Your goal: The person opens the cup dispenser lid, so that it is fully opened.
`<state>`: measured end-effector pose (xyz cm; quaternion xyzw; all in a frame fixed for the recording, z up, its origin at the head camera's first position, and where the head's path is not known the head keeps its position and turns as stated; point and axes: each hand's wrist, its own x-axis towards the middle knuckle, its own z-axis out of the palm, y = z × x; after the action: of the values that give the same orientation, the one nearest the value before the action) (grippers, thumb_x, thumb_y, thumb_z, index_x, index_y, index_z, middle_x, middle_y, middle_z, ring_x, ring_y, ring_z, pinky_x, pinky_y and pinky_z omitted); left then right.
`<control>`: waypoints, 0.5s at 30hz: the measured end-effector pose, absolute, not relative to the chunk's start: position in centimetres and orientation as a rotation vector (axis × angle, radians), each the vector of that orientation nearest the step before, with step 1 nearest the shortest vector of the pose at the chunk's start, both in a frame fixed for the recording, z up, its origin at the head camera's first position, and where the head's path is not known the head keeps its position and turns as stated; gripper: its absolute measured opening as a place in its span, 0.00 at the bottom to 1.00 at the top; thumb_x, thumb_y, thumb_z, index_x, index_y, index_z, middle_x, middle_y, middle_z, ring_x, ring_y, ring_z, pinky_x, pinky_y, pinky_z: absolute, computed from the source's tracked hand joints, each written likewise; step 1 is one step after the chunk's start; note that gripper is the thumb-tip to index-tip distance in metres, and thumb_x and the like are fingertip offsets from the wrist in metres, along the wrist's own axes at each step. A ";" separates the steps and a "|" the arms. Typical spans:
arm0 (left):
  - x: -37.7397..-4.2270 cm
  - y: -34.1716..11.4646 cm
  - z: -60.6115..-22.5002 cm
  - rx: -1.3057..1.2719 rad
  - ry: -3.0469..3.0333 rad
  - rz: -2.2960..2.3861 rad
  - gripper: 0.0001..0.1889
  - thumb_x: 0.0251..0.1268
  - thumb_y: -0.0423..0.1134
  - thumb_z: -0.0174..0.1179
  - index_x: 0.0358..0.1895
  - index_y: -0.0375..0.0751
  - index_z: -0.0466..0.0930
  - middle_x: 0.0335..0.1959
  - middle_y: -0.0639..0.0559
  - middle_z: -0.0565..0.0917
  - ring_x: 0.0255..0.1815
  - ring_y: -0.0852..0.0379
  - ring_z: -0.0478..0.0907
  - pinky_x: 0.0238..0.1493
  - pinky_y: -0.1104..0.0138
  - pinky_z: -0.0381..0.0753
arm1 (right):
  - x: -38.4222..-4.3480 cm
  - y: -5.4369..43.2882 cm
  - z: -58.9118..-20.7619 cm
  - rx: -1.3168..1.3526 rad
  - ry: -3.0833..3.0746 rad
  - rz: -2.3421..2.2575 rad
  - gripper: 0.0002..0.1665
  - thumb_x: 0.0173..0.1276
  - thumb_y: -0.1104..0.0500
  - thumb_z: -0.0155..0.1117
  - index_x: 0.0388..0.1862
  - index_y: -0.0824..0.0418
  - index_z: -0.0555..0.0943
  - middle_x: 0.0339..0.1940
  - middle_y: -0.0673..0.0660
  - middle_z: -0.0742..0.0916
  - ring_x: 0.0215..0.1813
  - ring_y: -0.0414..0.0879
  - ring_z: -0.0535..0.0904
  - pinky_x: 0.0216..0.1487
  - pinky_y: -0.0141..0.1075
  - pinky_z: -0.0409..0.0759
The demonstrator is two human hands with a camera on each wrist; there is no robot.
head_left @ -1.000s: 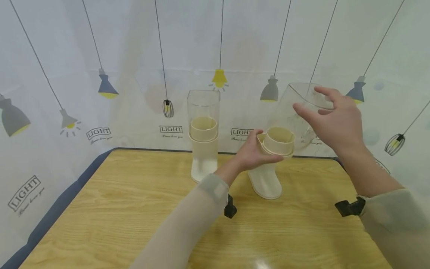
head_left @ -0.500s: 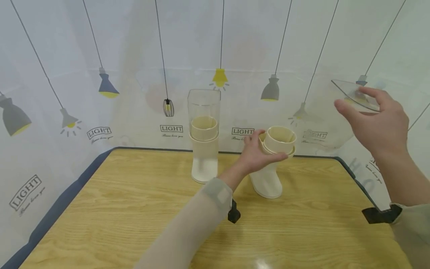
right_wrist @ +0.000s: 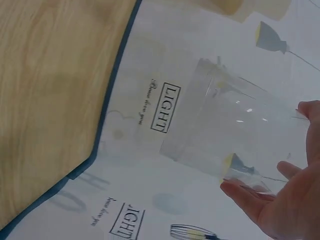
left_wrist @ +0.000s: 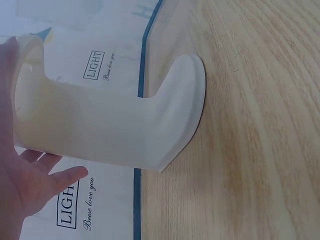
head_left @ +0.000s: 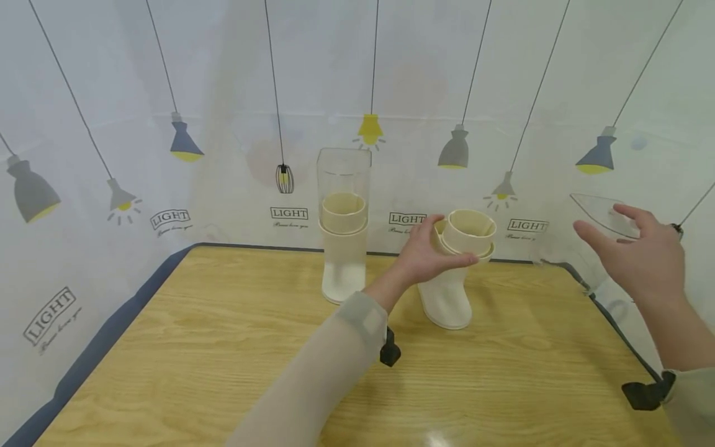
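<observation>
My left hand (head_left: pixel 420 256) grips a cream boot-shaped stand (head_left: pixel 449 301) near its collar, thumb in front and fingers behind. In the left wrist view this stand (left_wrist: pixel 105 120) has its broad foot down at the wooden table. A short round collar (head_left: pixel 472 231) tops it. Off to the right, raised at the height of the backdrop, my right hand (head_left: pixel 648 261) holds a clear plastic container (right_wrist: pixel 230 120) by one end between thumb and fingers. Left of my left hand stands a second cream stand (head_left: pixel 344 261), upright, with a clear container (head_left: pixel 344 171) fitted over its collar.
The wooden table (head_left: pixel 223 347) has a dark blue edge (head_left: pixel 112 329) along its back and left side. Behind it hangs a white backdrop (head_left: pixel 234 124) printed with lamps and the word LIGHT.
The right hand has carried the clear container away from the gripped stand, to the right and then lower. The left hand has kept its hold on the stand.
</observation>
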<state>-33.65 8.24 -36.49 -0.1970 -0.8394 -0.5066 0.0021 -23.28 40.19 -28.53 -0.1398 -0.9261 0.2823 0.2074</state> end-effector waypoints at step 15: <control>-35.3 8.3 -36.3 -0.690 -2.633 -1.665 0.59 0.53 0.65 0.83 0.87 0.60 0.60 0.85 0.48 0.68 0.81 0.47 0.71 0.80 0.49 0.75 | -25.5 44.6 -35.9 -0.361 -2.755 0.825 0.63 0.78 0.25 0.58 0.92 0.63 0.49 0.85 0.88 0.48 0.83 0.88 0.45 0.68 0.83 0.61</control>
<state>-35.30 8.30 -36.29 -0.2162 -0.8250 -0.5216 -0.0248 -25.47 44.56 -35.85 -0.1237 -0.9435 0.2824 0.1212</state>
